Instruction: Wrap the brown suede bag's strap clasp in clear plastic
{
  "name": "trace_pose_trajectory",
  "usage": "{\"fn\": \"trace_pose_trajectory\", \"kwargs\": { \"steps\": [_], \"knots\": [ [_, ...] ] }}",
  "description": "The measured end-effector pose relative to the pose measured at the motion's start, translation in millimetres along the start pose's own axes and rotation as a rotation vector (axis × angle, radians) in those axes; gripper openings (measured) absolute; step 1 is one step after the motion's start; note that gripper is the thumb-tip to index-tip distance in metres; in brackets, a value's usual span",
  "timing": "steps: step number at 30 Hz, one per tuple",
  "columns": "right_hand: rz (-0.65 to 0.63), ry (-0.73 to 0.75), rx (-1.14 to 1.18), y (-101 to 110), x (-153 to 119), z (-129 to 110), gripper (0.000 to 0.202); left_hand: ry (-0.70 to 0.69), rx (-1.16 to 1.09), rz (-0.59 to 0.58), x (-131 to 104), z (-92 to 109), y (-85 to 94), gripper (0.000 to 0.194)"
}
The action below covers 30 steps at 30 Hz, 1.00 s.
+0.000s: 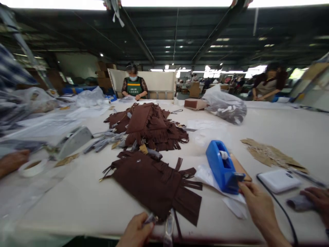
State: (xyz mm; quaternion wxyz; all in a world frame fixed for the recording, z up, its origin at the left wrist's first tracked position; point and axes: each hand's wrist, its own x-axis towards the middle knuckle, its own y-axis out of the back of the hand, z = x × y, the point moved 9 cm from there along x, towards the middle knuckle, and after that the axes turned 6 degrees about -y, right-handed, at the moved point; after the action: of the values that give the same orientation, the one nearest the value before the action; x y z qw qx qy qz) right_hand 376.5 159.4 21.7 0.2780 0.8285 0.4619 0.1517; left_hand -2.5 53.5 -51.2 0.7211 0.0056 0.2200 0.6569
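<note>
A dark brown fringed bag [151,181] lies flat on the table in front of me. At its near edge, my left hand [138,230] pinches a grey wrapped strap end [149,219]. Beside that hand, a clear-wrapped metal piece [169,224] hangs toward the table edge. My right hand [257,202] reaches to the front of a blue tape dispenser [216,164], its fingers closed at the cutting end. Whatever is between those fingertips is too small to make out. A white roll [223,155] sits in the dispenser.
More brown fringed bags [151,123] are heaped behind. Co-workers' hands show at left [14,162] and right [316,199]. Around lie a second tape dispenser [74,139], a tape roll [33,168], tan tags [272,154], a white device [279,180] and a black cable [279,206].
</note>
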Motion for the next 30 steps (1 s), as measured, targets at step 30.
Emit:
{"fn": "trace_pose_trajectory", "kwargs": {
  "steps": [30],
  "knots": [
    [-0.565, -0.156, 0.56, -158, -224, -31, 0.035, 0.17, -0.377, 0.217, -17, 3, -6.4, 0.019]
  ]
}}
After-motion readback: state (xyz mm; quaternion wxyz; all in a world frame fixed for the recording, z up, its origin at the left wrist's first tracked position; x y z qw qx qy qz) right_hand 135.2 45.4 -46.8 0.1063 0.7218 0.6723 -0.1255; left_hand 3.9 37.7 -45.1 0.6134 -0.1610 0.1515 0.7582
